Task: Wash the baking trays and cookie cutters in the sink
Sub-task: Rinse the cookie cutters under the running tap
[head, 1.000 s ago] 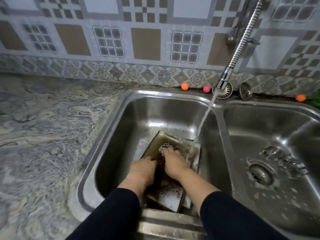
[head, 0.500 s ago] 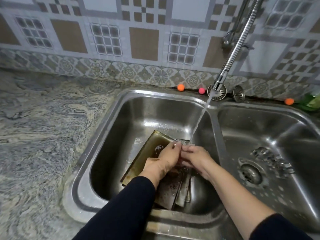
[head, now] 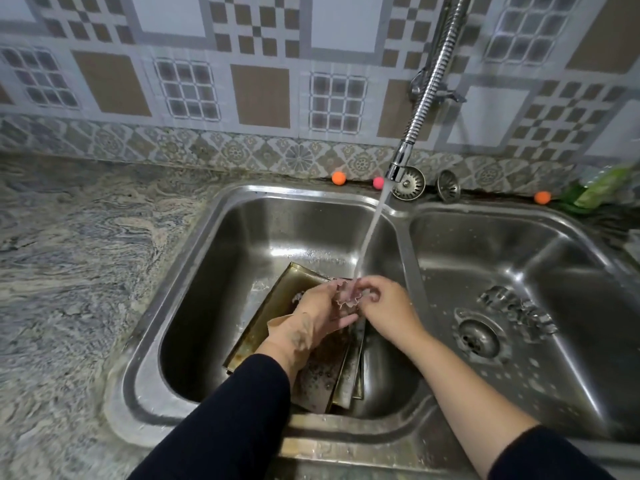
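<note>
hands off trays | both hands now hold cookie cutter under water stream

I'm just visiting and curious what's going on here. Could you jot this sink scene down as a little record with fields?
Activity: rinsing a cookie cutter under running water
Left hand: holds the cutter
Right hand: holds the cutter's other side
Left basin: baking trays leaning, stacked
Right basin: more cookie cutters near the drain
Tap: on, flexible hose
</note>
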Motion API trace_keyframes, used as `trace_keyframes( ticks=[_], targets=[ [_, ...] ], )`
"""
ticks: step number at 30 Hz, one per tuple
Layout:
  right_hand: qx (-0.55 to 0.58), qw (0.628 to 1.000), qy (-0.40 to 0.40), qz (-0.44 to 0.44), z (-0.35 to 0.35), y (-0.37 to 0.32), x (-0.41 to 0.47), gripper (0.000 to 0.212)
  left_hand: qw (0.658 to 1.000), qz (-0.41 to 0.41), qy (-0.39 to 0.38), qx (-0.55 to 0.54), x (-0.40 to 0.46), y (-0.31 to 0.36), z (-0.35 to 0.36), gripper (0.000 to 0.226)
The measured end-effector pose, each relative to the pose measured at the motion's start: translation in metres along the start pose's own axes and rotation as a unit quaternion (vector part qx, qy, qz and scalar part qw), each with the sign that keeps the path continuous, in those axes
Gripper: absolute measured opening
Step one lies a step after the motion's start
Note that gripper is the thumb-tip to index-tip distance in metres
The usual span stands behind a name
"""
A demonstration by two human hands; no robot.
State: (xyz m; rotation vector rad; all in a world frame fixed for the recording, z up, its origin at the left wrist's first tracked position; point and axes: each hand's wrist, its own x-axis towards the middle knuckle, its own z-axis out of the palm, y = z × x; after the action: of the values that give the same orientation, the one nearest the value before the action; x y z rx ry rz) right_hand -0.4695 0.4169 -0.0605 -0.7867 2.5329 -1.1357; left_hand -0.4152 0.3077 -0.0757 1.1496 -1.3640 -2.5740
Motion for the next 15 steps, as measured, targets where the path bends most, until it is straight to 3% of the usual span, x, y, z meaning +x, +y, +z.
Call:
trace_keyframes(
  ticks=[2, 5, 10, 12, 15],
  targets=[
    [0.017, 0.999, 0.035, 0.017, 0.002, -0.004, 0.007, 0.024, 1.000, 0.010, -0.001, 0.013, 0.000, 0.000, -0.001, 0.031],
    [-0.044, 0.997, 0.005, 0.067, 0.005, -0.011, 0.017, 0.015, 0.997, 0.027, 0.022, 0.065, -0.002, -0.001, -0.001, 0.027],
    [-0.052, 0.994, 0.000, 0.098, 0.010, -0.021, 0.025, 0.013, 0.991, 0.063, 0.077, 0.088, -0.001, 0.002, -0.005, 0.029],
    [-0.075, 0.994, -0.032, 0.070, 0.009, -0.020, 0.022, 0.017, 0.990, 0.074, 0.079, 0.096, -0.002, 0.004, -0.007, 0.028],
    [-0.072, 0.987, -0.144, -0.019, 0.002, -0.017, 0.013, 0.037, 0.987, 0.089, 0.081, 0.107, -0.004, 0.004, -0.010, 0.024]
  ],
)
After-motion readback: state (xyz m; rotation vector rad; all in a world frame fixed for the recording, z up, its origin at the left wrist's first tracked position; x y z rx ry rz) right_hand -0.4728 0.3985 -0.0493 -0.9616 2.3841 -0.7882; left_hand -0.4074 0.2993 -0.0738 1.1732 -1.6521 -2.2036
